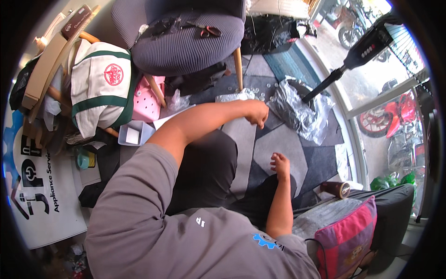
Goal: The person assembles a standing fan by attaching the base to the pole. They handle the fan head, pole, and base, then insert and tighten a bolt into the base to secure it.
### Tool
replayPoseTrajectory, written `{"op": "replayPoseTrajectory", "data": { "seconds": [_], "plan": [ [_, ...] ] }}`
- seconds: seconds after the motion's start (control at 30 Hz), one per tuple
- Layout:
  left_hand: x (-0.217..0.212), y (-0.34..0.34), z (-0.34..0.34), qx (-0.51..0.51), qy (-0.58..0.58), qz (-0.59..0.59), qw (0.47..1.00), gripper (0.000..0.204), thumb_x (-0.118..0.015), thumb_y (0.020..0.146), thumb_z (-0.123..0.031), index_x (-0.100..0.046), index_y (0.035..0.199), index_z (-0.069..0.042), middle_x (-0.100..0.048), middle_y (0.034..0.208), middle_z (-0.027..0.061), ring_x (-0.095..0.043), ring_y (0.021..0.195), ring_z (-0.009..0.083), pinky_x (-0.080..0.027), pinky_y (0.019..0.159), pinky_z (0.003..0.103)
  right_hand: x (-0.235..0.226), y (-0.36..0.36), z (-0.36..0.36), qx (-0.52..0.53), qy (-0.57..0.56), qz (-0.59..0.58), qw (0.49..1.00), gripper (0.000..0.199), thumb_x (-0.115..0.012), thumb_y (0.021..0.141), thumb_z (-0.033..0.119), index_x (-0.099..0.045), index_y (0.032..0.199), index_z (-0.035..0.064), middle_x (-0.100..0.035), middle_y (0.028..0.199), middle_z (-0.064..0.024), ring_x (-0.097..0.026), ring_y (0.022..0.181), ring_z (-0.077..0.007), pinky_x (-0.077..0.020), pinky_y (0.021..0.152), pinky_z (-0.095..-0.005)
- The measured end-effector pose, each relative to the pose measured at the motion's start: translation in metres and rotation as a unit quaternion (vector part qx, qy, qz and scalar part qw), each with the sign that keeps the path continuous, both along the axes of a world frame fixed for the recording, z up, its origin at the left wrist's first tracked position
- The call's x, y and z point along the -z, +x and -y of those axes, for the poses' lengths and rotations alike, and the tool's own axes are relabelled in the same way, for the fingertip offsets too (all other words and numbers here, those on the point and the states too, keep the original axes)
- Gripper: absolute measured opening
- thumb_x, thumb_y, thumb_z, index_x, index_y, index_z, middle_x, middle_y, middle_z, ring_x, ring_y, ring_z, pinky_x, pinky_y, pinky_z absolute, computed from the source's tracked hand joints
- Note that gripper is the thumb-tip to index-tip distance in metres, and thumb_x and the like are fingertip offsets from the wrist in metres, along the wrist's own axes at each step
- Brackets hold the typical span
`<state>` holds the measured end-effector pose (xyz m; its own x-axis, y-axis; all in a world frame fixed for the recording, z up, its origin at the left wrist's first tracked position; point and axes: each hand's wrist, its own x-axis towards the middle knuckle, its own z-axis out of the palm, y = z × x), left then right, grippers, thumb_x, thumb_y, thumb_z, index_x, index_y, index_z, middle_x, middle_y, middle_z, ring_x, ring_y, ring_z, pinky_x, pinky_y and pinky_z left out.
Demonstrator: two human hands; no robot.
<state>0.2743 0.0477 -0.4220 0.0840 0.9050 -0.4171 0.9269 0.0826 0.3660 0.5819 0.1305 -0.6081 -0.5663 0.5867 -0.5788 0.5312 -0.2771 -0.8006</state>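
My left arm stretches across the upper middle, and my left hand [257,113] hangs over the patterned mat [278,144] with its fingers curled together. Whatever those fingers hold, if anything, I cannot make out. Just beyond it lie a shiny silver wrapped bundle [234,97] and several small clear round pieces [261,94]. Right of that hand, a crumpled clear plastic bag [302,114] spreads over the mat. My right hand [280,165] is raised above my right leg, holding nothing, its fingers loosely bent and apart.
A striped chair [186,51] with red-handled pliers [207,31] stands ahead. To the left are a canvas bag [100,83], a pink basket [147,100] and a grey plastic bin [135,133]. A black stick-shaped appliance [367,46] leans by the glass door. A pink cushion [348,232] lies right.
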Motion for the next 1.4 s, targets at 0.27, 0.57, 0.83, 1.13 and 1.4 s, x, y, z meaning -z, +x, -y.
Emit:
{"op": "replayPoseTrajectory", "data": {
  "seconds": [0.27,0.57,0.83,1.13,1.4],
  "plan": [
    [0.09,-0.037,0.032,-0.086,-0.022,-0.001,0.996,0.04,-0.063,0.096,-0.038,-0.071,0.124,-0.01,-0.075,0.11,0.016,-0.07,0.106,0.0361,-0.053,0.093,0.047,-0.009,-0.006,0.004,-0.019,-0.003,0.04,0.999,0.034,-0.064,0.098,0.027,-0.07,0.125,0.0069,-0.07,0.101,-0.0027,-0.066,0.08,-0.015,-0.0538,0.064,-0.0315],
    [0.158,-0.054,0.095,-0.101,-0.156,-0.006,0.983,0.052,-0.073,0.091,-0.039,-0.066,0.134,-0.011,-0.07,0.127,0.0161,-0.064,0.122,0.0347,-0.051,0.103,0.044,0.011,-0.016,-0.006,-0.005,0.036,0.038,0.999,0.033,-0.068,0.095,0.027,-0.074,0.118,0.0046,-0.074,0.096,-0.0066,-0.068,0.076,-0.0156,-0.0551,0.061,-0.0318],
    [0.17,-0.041,0.074,-0.183,-0.067,0.13,0.972,0.047,-0.07,0.094,-0.037,-0.068,0.13,-0.007,-0.069,0.13,0.0178,-0.064,0.122,0.0344,-0.049,0.105,0.044,0.041,-0.048,-0.145,0.034,0.393,0.117,0.912,0.032,-0.067,0.09,0.024,-0.075,0.115,0.0066,-0.073,0.115,-0.0209,-0.068,0.11,-0.0391,-0.0514,0.1,-0.0432],
    [0.073,-0.063,-0.045,-0.169,0.057,0.284,0.942,0.033,-0.074,0.095,-0.02,-0.071,0.122,-0.003,-0.077,0.108,0.0109,-0.071,0.099,0.0154,-0.055,0.09,0.03,0.033,-0.117,-0.297,-0.134,0.513,0.22,0.819,0.059,-0.052,0.103,0.051,-0.048,0.154,0.0212,-0.041,0.161,-0.0171,-0.041,0.144,-0.0432,-0.0357,0.118,-0.0504],
    [-0.069,-0.006,-0.292,-0.133,0.614,0.272,0.729,0.063,-0.089,0.077,-0.047,-0.066,0.114,-0.001,-0.072,0.104,0.0145,-0.071,0.096,0.0258,-0.056,0.084,0.037,0.045,-0.038,-0.345,-0.026,0.311,0.422,0.851,0.068,-0.054,0.097,0.05,-0.052,0.146,0.0026,-0.043,0.158,-0.0228,-0.05,0.138,-0.0435,-0.0432,0.112,-0.0544]
  ]
}}
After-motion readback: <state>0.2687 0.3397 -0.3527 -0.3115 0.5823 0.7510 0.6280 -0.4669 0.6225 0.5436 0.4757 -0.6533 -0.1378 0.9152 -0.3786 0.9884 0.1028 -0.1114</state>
